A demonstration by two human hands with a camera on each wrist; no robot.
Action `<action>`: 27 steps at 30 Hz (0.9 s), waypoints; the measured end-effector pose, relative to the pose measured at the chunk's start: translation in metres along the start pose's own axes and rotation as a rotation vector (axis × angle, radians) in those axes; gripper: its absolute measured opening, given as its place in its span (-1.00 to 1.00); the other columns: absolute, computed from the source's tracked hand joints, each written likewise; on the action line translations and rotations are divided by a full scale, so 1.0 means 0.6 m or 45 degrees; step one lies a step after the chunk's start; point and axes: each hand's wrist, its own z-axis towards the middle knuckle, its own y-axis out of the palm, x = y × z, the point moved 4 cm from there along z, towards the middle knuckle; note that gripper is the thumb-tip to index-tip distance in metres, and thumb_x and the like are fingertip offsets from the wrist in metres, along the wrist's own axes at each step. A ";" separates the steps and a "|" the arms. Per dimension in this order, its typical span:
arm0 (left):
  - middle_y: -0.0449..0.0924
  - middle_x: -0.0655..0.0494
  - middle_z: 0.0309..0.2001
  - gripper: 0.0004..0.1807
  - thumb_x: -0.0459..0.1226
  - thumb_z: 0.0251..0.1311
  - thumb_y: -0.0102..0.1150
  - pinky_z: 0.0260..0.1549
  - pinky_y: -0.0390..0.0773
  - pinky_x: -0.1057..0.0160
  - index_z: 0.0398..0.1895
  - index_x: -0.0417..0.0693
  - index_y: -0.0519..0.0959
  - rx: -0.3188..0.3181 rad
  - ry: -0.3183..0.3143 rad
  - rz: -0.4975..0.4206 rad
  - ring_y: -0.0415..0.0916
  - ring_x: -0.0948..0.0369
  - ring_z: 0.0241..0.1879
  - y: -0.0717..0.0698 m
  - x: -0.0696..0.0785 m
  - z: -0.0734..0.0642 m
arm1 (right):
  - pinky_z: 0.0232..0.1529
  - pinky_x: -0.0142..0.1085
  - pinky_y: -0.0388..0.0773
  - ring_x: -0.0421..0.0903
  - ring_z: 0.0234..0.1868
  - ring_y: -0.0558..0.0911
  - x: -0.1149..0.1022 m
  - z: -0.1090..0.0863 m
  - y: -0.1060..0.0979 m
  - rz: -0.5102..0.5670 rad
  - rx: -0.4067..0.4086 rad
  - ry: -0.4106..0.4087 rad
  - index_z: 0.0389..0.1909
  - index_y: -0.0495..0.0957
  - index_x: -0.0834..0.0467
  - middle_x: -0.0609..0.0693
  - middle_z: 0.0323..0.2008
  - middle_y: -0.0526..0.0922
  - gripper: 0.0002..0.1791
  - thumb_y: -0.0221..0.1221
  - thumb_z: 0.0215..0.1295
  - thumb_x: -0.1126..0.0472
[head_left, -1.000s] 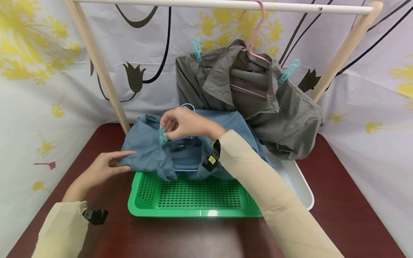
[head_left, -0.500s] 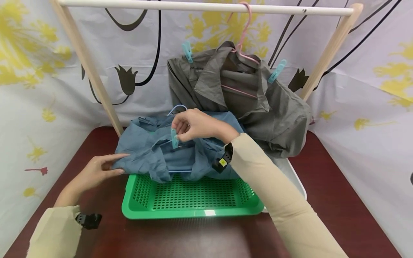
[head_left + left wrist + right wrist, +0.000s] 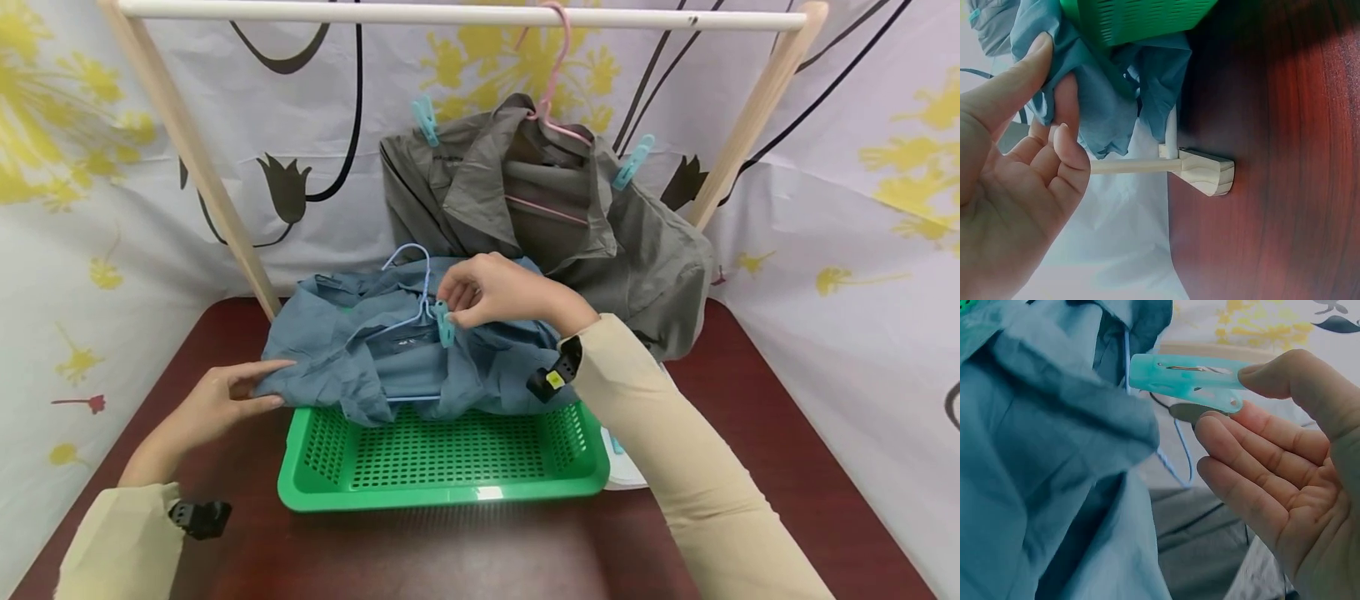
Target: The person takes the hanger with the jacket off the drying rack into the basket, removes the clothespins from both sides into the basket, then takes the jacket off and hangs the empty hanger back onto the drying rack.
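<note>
A blue shirt [image 3: 318, 333] lies across the green basket [image 3: 442, 498], with a light blue hanger [image 3: 427, 279] inside it and the hook sticking up at the collar. My left hand [image 3: 217, 400] pinches the shirt's left edge between thumb and fingers, as the left wrist view shows with the cloth [image 3: 1094, 94]. Between the thumb and fingertips of my right hand [image 3: 510, 293] is a turquoise clothespin [image 3: 446, 325], over the collar near the hook. In the right wrist view, the clothespin [image 3: 1179, 374] points toward the shirt [image 3: 1066, 419], its jaws looking closed.
A grey shirt [image 3: 480, 187] hangs behind on a pink hanger [image 3: 553, 79], with turquoise clothespins [image 3: 425, 121] on both shoulders. The white rail [image 3: 300, 12] on wooden legs spans above. Beside the basket, a white tray [image 3: 626, 477] shows partly under my right arm.
My right hand has moved right with the clothespin, from the shirt's left side to past the hanger hook, uncovering the left collar. My left hand keeps its hold on the shirt edge.
</note>
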 end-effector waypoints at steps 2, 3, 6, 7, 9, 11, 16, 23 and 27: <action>0.00 0.33 -0.71 -0.53 -0.38 0.08 0.24 -0.76 0.22 0.30 0.11 -0.24 0.45 0.000 -0.007 0.009 0.04 0.36 -0.72 0.000 0.000 0.000 | -0.20 -0.35 0.50 -0.15 -0.25 0.60 0.005 -0.011 -0.006 -0.009 0.023 0.012 -0.15 0.55 0.27 0.03 -0.28 0.62 -0.75 0.20 0.14 0.29; -0.01 0.33 -0.71 -0.52 -0.38 0.08 0.25 -0.76 0.22 0.30 0.12 -0.24 0.45 -0.002 -0.010 0.014 0.03 0.36 -0.73 0.001 0.000 0.000 | -0.20 -0.35 0.50 -0.16 -0.25 0.60 0.008 -0.016 -0.008 -0.011 0.033 0.020 -0.14 0.55 0.27 0.03 -0.28 0.62 -0.75 0.20 0.14 0.29; -0.01 0.33 -0.72 -0.52 -0.37 0.08 0.25 -0.77 0.21 0.29 0.11 -0.24 0.46 0.000 -0.007 0.031 0.03 0.35 -0.74 0.002 0.001 0.001 | -0.20 -0.35 0.51 -0.16 -0.25 0.60 0.014 -0.034 -0.017 -0.008 0.062 0.043 -0.15 0.55 0.25 0.02 -0.28 0.62 -0.76 0.20 0.15 0.28; -0.02 0.33 -0.72 -0.52 -0.37 0.08 0.25 -0.77 0.21 0.29 0.12 -0.24 0.45 -0.001 -0.005 0.029 0.03 0.35 -0.74 0.002 0.001 0.001 | -0.21 -0.35 0.51 -0.17 -0.26 0.60 0.016 -0.040 -0.021 -0.012 0.072 0.049 -0.15 0.56 0.24 0.01 -0.28 0.62 -0.76 0.20 0.15 0.28; 0.01 0.33 -0.71 -0.52 -0.38 0.08 0.25 -0.76 0.22 0.30 0.12 -0.24 0.45 -0.001 0.002 0.021 0.03 0.36 -0.73 0.002 0.001 0.002 | -0.21 -0.33 0.51 -0.15 -0.26 0.60 0.019 -0.052 -0.027 -0.013 0.082 0.060 -0.15 0.56 0.24 0.02 -0.28 0.62 -0.76 0.20 0.15 0.27; 0.07 0.32 -0.70 -0.52 -0.38 0.08 0.24 -0.75 0.23 0.31 0.12 -0.24 0.45 -0.001 0.011 0.017 0.06 0.38 -0.72 0.003 0.002 0.002 | -0.21 -0.33 0.52 -0.15 -0.26 0.60 0.021 -0.064 -0.033 -0.021 0.092 0.080 -0.16 0.56 0.23 0.01 -0.29 0.62 -0.77 0.20 0.15 0.27; 0.47 0.07 -0.34 -0.52 -0.39 0.08 0.25 -0.62 0.39 0.39 0.12 -0.22 0.46 0.005 0.031 0.032 0.32 0.41 -0.59 0.004 0.003 0.001 | -0.21 -0.32 0.52 -0.14 -0.26 0.60 0.028 -0.092 -0.041 -0.027 0.105 0.139 -0.16 0.56 0.23 0.02 -0.29 0.62 -0.77 0.21 0.14 0.27; 0.54 0.05 -0.30 -0.50 -0.41 0.06 0.25 -0.56 0.43 0.40 0.14 -0.22 0.45 -0.002 0.040 0.010 0.45 0.33 -0.49 0.004 0.000 0.000 | -0.21 -0.29 0.52 -0.11 -0.26 0.61 0.043 -0.129 -0.050 -0.023 0.144 0.180 -0.16 0.55 0.27 0.04 -0.29 0.62 -0.76 0.21 0.14 0.27; 0.38 0.27 -0.59 -0.50 -0.41 0.06 0.25 -0.68 0.32 0.36 0.14 -0.23 0.44 0.000 0.028 0.014 0.30 0.33 -0.64 0.004 0.001 -0.001 | -0.22 -0.29 0.53 -0.12 -0.26 0.61 0.053 -0.149 -0.056 -0.046 0.161 0.201 -0.17 0.55 0.26 0.03 -0.29 0.63 -0.76 0.20 0.13 0.29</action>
